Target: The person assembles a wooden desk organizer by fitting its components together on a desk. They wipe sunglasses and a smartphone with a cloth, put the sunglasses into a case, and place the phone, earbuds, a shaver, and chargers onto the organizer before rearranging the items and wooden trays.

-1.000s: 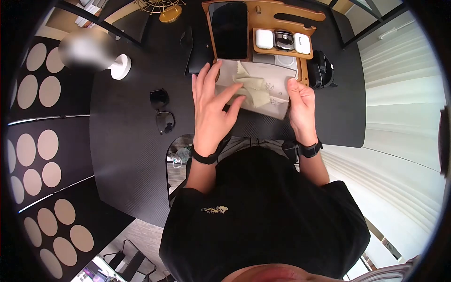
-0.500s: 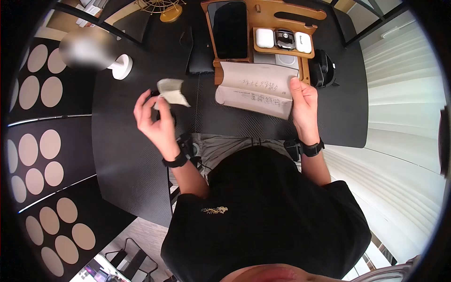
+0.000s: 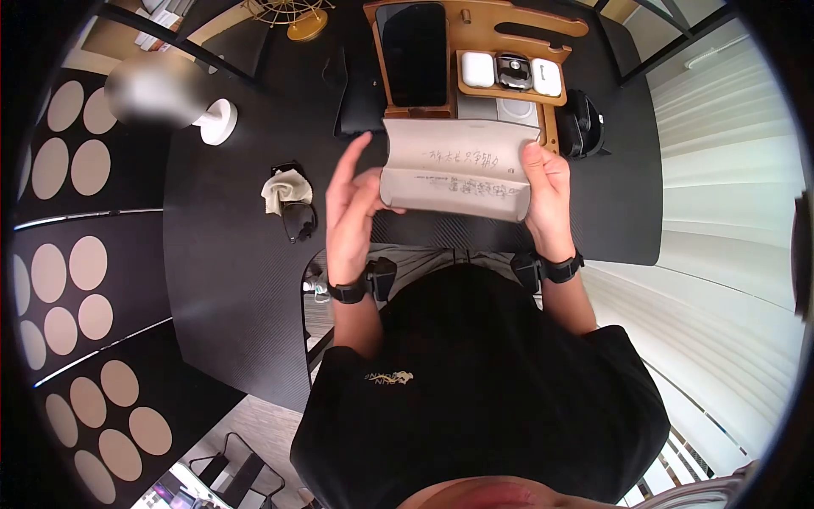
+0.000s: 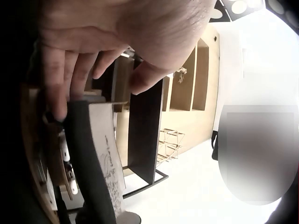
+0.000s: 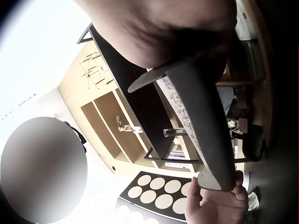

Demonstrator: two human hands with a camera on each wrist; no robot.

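Observation:
An unfolded glasses case (image 3: 454, 161), with pale lining bearing handwriting and a dark outer side, is held over the desk's front edge in the head view. My right hand (image 3: 551, 199) grips its right end, thumb on the lining and fingers behind. At the opposite end, my left hand (image 3: 352, 225) touches the case with loosely extended fingers; in the left wrist view the thumb (image 4: 145, 78) stands apart from it. A pale cleaning cloth (image 3: 286, 191) lies crumpled on the desk to the left, partly covering a pair of sunglasses (image 3: 299, 222).
Behind the case stands a wooden organizer (image 3: 513, 38) with a phone (image 3: 413, 55), white earbud cases and a watch. A black pouch (image 3: 360, 106) lies left of it, a black zip case (image 3: 581, 125) right. A white lamp base (image 3: 219, 121) stands far left.
My left hand took the cloth out of the glasses case, carried it left and let it go over the sunglasses, then came back to the case. My right hand has kept its grip.

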